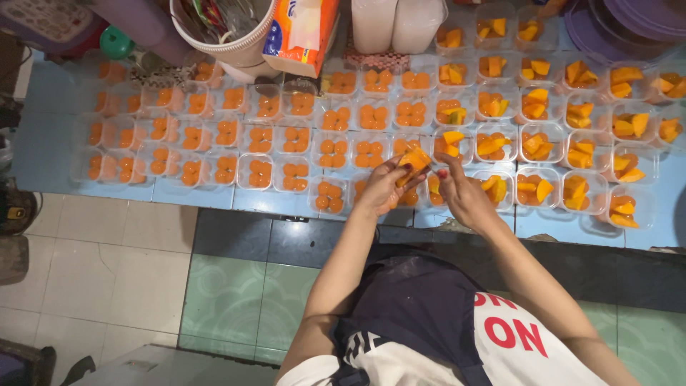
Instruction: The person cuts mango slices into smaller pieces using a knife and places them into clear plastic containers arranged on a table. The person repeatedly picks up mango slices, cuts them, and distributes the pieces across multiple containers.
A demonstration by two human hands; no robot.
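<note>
Orange fruit wedge (414, 160): in your left hand (382, 187), fingers clamped on it, held just above the front row of tubs near the table's near edge. It sits between both hands, over a clear tub (409, 194) that is mostly hidden under your fingers.

Your right hand (461, 194) is just beside the wedge, fingers drawn together with the tips pointing at it. Can't tell whether they touch it or pinch anything.

Around the hands: a grid of small clear plastic tubs covers the blue table (43, 143). Tubs to your left (257, 136) hold round orange balls, several each. Tubs to your right (579, 114) hold yellow-orange cut wedges. The tub right of your right hand (537, 189) holds wedges.

Far edge of the table: a white bucket (232, 43) with utensils and wrappers inside, an orange-and-white packet (300, 32) leaning next to it, and two white containers (396, 21) side by side. A green round object (116, 41) sits far left. A stack of purple lids or plates (629, 25) is at the far right corner.

Below the table: tiled floor (121, 271), pale and green.
</note>
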